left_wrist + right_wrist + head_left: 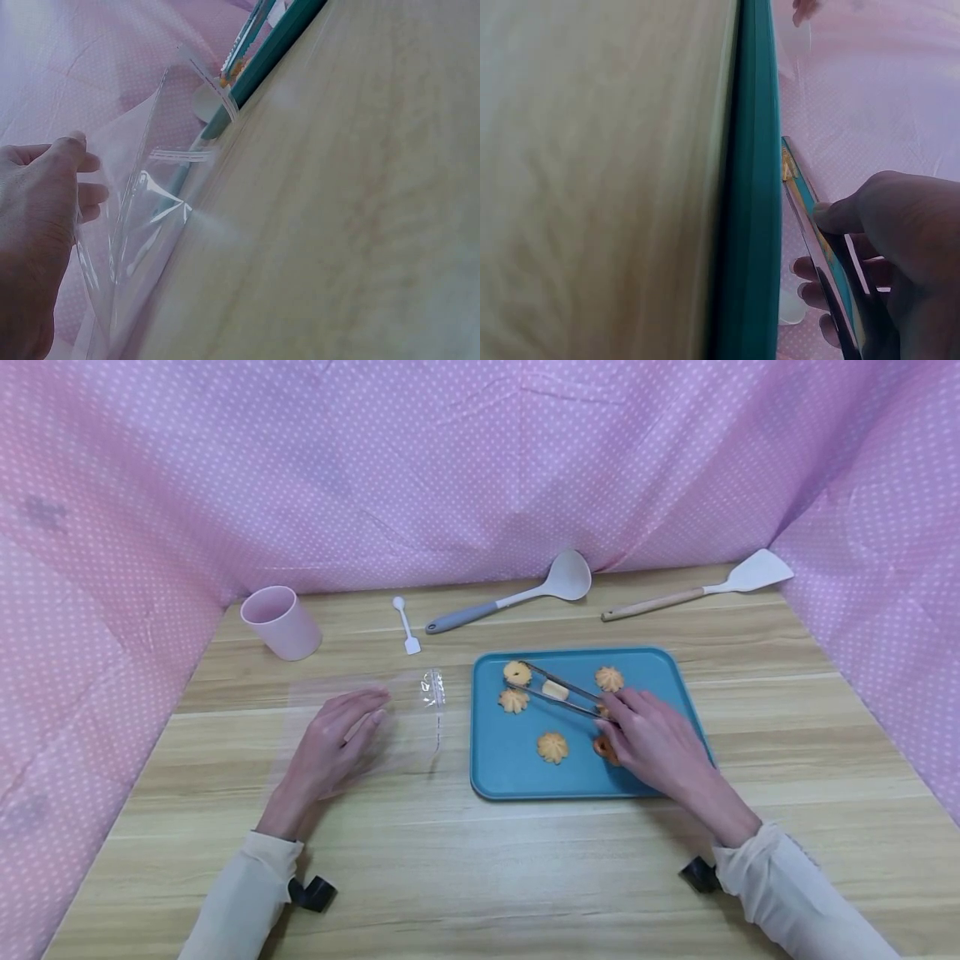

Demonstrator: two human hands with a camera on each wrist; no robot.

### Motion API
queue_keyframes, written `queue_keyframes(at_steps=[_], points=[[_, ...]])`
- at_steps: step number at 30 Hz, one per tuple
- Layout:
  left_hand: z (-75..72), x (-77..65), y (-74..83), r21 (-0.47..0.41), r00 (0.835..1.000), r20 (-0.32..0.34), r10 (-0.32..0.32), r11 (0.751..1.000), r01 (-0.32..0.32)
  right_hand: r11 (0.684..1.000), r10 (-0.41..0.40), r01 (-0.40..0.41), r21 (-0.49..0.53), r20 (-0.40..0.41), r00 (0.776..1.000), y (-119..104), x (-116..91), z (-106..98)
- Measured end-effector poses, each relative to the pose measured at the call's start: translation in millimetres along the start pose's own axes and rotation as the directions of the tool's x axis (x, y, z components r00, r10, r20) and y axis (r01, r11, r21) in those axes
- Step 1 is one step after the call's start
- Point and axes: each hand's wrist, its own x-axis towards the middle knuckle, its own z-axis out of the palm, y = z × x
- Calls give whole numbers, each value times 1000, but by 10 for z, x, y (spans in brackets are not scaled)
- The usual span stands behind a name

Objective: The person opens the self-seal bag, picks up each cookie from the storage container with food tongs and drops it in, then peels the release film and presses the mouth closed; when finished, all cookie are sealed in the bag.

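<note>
My right hand (660,739) holds metal tongs (566,705) over the blue tray (585,781). Their tips reach a pale ring cookie (517,672) at the tray's upper left, one on each side of it in the head view. A small rectangular cookie (555,690) shows between the tong arms. Several flower-shaped cookies, such as one near the front (552,747), lie around; a browner ring cookie (604,748) is partly hidden by the right hand. My left hand (330,739) rests over a clear zip bag (135,225), fingers loosely bent, the bag's mouth facing the tray.
A pink cup (283,625) stands at the back left. Along the back lie a small white spoon (406,625), a ladle (517,597) with a grey handle, and a white spatula (701,589) with a wooden handle. Pink dotted cloth (480,468) hangs behind and at both sides.
</note>
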Motion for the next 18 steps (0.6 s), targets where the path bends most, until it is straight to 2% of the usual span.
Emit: queue_keyframes(at_steps=[9,18], points=[[-3,5,6,-4,1000,-3,2,1000,-2,1000,-19,19,10,-14,1000,-107,34,41],[-6,2,3,-7,1000,-3,-4,1000,4,997,-74,75,25,-22,997,-232,95,72]])
